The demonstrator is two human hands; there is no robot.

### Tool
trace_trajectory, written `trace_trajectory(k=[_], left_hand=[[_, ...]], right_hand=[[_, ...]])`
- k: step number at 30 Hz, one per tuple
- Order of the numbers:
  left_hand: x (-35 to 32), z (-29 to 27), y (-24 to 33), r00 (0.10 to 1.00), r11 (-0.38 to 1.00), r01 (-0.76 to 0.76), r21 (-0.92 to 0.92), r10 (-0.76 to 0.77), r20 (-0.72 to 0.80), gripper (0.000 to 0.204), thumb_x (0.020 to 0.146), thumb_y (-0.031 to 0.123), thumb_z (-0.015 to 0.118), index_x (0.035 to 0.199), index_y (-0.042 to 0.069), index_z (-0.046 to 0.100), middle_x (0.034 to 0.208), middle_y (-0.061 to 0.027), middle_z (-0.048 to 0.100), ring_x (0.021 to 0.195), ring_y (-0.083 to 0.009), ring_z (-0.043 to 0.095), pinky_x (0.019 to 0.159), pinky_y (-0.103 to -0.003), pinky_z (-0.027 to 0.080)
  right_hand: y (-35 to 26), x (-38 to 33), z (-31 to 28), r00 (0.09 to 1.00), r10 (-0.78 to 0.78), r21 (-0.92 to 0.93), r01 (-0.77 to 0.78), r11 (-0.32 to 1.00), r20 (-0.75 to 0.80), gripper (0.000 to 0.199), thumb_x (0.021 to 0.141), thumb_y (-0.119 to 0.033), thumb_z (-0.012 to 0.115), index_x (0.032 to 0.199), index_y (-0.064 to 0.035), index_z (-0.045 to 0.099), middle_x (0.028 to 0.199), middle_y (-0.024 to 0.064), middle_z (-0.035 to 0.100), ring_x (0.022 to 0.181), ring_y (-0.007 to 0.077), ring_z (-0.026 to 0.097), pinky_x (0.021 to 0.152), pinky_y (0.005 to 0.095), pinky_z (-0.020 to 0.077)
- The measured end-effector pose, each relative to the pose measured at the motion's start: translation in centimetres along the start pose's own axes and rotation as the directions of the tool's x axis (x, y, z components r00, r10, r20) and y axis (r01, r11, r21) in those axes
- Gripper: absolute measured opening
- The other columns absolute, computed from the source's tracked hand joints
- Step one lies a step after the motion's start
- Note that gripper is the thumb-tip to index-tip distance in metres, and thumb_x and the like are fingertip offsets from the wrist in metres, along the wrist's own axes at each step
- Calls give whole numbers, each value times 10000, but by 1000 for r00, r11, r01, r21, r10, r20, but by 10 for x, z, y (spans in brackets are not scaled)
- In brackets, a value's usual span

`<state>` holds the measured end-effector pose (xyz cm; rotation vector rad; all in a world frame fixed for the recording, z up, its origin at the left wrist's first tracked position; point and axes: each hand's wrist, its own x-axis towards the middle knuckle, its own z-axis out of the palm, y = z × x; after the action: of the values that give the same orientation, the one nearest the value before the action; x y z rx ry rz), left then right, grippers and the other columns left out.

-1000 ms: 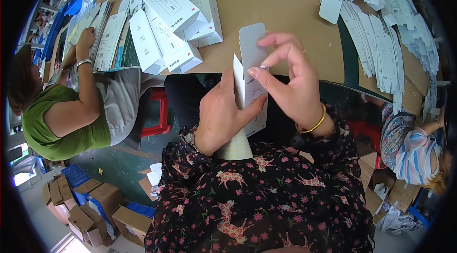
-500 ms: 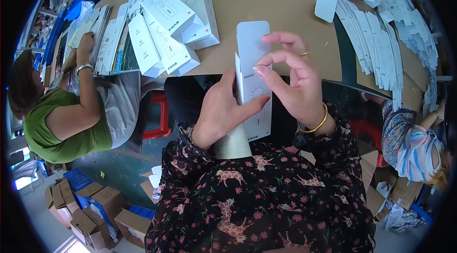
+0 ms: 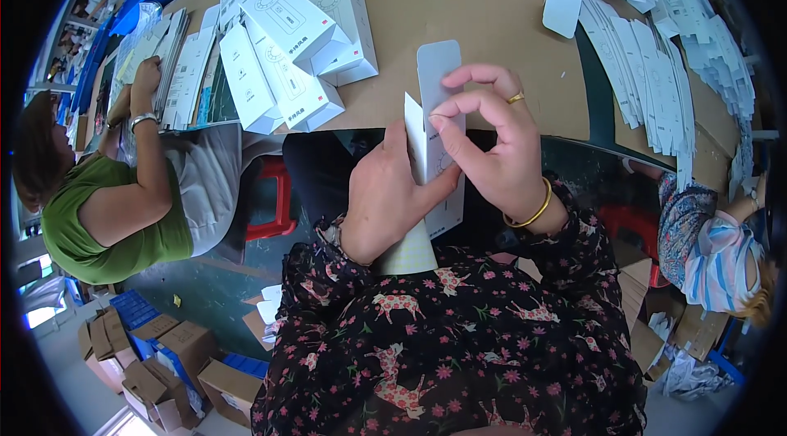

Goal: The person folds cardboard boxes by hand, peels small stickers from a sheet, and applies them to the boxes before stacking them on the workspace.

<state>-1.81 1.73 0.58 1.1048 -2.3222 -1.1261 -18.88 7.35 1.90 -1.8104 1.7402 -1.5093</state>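
A slim white carton (image 3: pixel 445 219) with a line drawing on its front stands up in front of my lap, its long top flap (image 3: pixel 438 59) raised. My left hand (image 3: pixel 385 198) is closed round its left side, thumb across the front. Below that hand, a curled pale sheet with a faint yellow-green grid (image 3: pixel 410 254) lies against the carton. My right hand (image 3: pixel 496 145) pinches thumb and forefinger together at the carton's upper edge, beside a narrow side flap (image 3: pixel 415 120). Whatever is between those fingertips is too small to make out.
More white cartons (image 3: pixel 287 22) are piled on the brown tabletop (image 3: pixel 492 10) at left. Rows of flat cartons (image 3: pixel 648 84) lie at right. A person in green (image 3: pixel 123 206) works at left, another person (image 3: pixel 713 247) sits at right. Cardboard boxes (image 3: pixel 164 354) stand on the floor.
My right hand's pinched fingertips have moved slightly left onto the carton's upper edge. The carton has turned a little, and its side flap shows wider.
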Motion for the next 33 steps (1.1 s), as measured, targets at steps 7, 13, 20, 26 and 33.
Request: trace_trajectory(k=[7,13,20,26,33], left_hand=[[0,8,-4,979,989,-85,123,106,-175,615,851,385,821,1167,-53,526,900,-238,732,782,-409,741,661,-455,591],[2,4,-5,985,993,-117,16,118,-122,636,849,358,833,1223,-65,543,932,-250,728,830,-389,747,708,-433,599],[5,-11,-7,995,814,-67,-577,9,-104,528,886,153,836,1288,-79,585,1087,-156,744,970,-202,726,847,-348,582],[14,-16,1,973,675,-93,-732,-95,-211,479,903,85,805,1308,-65,600,1115,-127,732,1028,-192,704,901,-328,571],[32,-1,-2,990,849,-137,-510,105,-91,373,959,94,777,1274,-60,649,1035,-95,733,959,-146,691,844,-280,555]], right_hand=[[3,2,2,995,-94,-40,94,995,13,144,866,-37,812,971,-46,714,1171,78,670,1126,229,627,1015,355,461],[18,5,-3,989,138,238,-147,960,55,384,873,-104,842,1202,-52,650,1224,61,662,1146,176,614,1039,335,442],[16,-10,-30,956,258,33,-265,964,138,835,884,-257,872,1544,-35,412,1343,75,609,1231,175,591,1032,327,452],[2,-20,-53,737,417,343,-638,689,532,760,922,-188,839,1550,-29,441,1382,84,605,1252,167,595,999,323,516],[49,17,-106,858,514,545,-442,712,25,621,934,-110,816,1465,-6,511,1292,94,647,1197,160,629,990,323,541]])
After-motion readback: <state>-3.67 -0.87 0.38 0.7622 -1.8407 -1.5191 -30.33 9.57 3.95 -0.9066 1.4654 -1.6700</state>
